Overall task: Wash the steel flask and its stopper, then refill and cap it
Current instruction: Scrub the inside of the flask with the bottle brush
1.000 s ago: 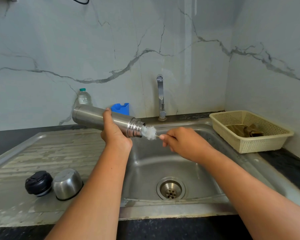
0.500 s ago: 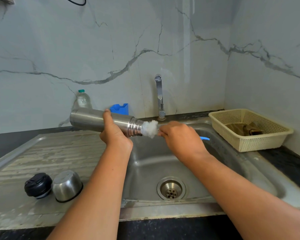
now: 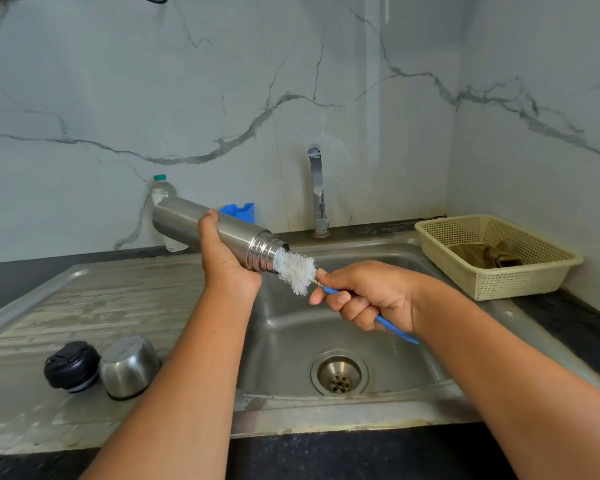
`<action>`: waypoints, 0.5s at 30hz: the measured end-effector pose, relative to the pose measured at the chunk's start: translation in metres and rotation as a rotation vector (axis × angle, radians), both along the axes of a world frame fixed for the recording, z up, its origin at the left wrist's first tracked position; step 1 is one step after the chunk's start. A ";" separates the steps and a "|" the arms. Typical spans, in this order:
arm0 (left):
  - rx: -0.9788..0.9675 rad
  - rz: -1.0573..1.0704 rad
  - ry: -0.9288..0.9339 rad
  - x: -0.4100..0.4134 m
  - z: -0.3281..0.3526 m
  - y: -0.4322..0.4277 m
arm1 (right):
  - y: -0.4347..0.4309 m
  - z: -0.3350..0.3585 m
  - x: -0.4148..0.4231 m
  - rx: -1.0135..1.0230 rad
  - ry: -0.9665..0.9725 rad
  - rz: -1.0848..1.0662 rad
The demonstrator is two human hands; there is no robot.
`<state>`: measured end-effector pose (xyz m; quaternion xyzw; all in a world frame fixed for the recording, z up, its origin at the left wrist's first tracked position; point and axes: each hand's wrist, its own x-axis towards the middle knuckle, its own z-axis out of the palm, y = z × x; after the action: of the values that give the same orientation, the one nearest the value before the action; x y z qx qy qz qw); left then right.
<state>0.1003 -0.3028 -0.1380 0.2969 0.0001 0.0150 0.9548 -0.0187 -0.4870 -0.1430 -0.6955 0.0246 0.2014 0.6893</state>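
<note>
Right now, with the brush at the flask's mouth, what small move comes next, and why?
Probably push the brush deeper into the flask: its white head sits mostly outside the mouth, the right hand grips its handle, the left hand holds the flask.

Basket (image 3: 499, 285): cream, perforated, right of sink (image 3: 291, 334); brownish item (image 3: 489, 254) inside, unclear.
Bottle (image 3: 160, 189): clear plastic, green cap, behind sink's left side.
Holder (image 3: 240, 211): blue plastic, behind sink, against wall.

Open sink basin (image 3: 291, 341) below; tap (image 3: 317, 188) behind, basket (image 3: 499, 289) right, stopper (image 3: 71, 365) and cup (image 3: 129, 365) left.
</note>
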 end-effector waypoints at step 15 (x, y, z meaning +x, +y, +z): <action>0.062 0.342 0.198 -0.010 0.009 0.003 | 0.014 -0.009 0.012 -1.275 -0.958 -0.346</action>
<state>0.0904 -0.2995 -0.1286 0.3216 0.1441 0.1477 0.9241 -0.0072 -0.4730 -0.1516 -0.9511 -0.0556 -0.2800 0.1182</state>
